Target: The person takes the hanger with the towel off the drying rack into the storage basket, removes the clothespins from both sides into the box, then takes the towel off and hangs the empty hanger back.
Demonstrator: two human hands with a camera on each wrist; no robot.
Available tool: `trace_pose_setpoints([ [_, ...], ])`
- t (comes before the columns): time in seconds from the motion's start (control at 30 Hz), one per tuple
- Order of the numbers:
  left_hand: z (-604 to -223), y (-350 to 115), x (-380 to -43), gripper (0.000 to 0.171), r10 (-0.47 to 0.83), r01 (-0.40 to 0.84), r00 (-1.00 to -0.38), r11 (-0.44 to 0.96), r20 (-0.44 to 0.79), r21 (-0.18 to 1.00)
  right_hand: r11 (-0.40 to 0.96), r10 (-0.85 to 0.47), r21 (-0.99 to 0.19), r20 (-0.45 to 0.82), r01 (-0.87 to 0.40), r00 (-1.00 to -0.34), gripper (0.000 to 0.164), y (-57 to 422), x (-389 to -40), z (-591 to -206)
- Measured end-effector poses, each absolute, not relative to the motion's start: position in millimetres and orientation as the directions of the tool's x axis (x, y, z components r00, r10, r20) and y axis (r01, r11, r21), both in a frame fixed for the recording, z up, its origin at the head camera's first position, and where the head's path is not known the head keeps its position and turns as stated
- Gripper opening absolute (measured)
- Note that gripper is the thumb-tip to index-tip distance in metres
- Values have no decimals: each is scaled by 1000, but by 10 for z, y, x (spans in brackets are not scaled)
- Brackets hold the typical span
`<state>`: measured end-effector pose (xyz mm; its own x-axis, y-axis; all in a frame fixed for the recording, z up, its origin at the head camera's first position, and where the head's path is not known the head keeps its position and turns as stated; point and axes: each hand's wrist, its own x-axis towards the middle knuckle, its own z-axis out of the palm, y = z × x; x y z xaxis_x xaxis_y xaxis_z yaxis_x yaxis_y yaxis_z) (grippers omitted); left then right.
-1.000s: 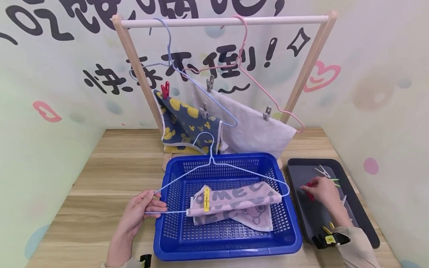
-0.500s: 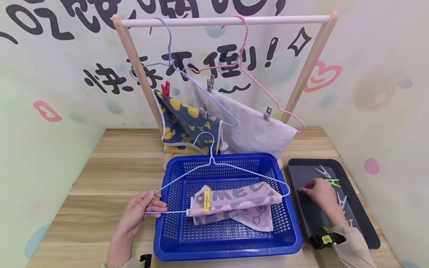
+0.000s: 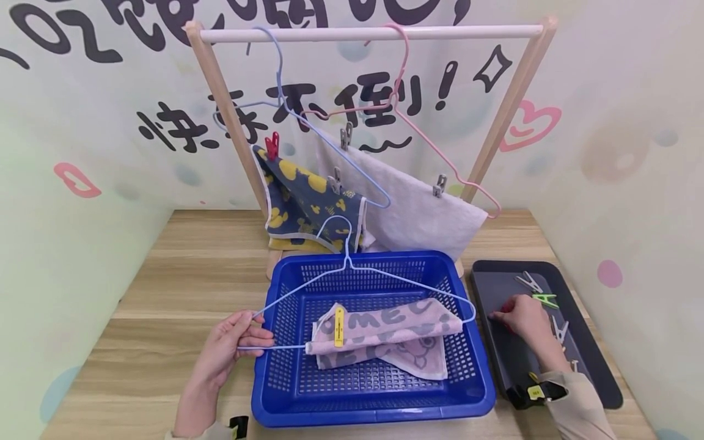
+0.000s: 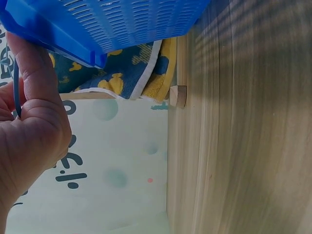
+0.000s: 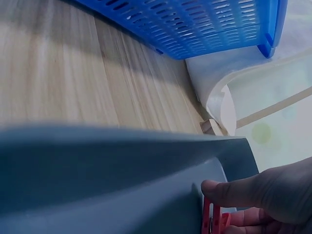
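Note:
My left hand [image 3: 233,339] grips the left end of a light blue hanger [image 3: 409,280] that lies over the blue basket [image 3: 374,418]. Folded over the hanger's lower bar is a pink towel [image 3: 385,330] with grey lettering, and a yellow clothespin [image 3: 339,327] clips it near its left end. Over in the dark grey tray [image 3: 497,272], my right hand [image 3: 528,321] pinches a red clothespin [image 5: 212,217] between thumb and fingers. The right wrist view shows that clothespin best; the hand mostly covers it from above.
More clothespins lie in the tray, a green one [image 3: 546,300] among them. Behind the basket stands a rack with a white rail [image 3: 341,35]. From it hang a blue-and-yellow towel [image 3: 297,195] and a white towel [image 3: 418,205], clipped to hangers.
My right hand has shifted slightly left and down in the tray with the red clothespin, uncovering the green clothespin. The left hand, hanger and pink towel stay put.

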<state>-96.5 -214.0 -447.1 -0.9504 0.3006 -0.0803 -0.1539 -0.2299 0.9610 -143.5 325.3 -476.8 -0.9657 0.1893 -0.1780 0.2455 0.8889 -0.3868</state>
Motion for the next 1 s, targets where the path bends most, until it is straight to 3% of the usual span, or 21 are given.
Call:
trace_pose_setpoints([
  [0.23,-4474,-2140,-962,30,306,-159,-949,-239,-81,958,890,136,-422,-112,171,-984,32,3272,-1410,-4712],
  [0.57,-4442,-2122,-957,29,296,-157,-951,-231,-84,960,844,170,-536,261,4,-950,22,3040,-1324,-4246],
  [1.0,-4437,-2120,-954,30,294,-157,-952,-236,-84,959,727,0,-636,379,-260,-926,15,2384,-1283,-3835],
])
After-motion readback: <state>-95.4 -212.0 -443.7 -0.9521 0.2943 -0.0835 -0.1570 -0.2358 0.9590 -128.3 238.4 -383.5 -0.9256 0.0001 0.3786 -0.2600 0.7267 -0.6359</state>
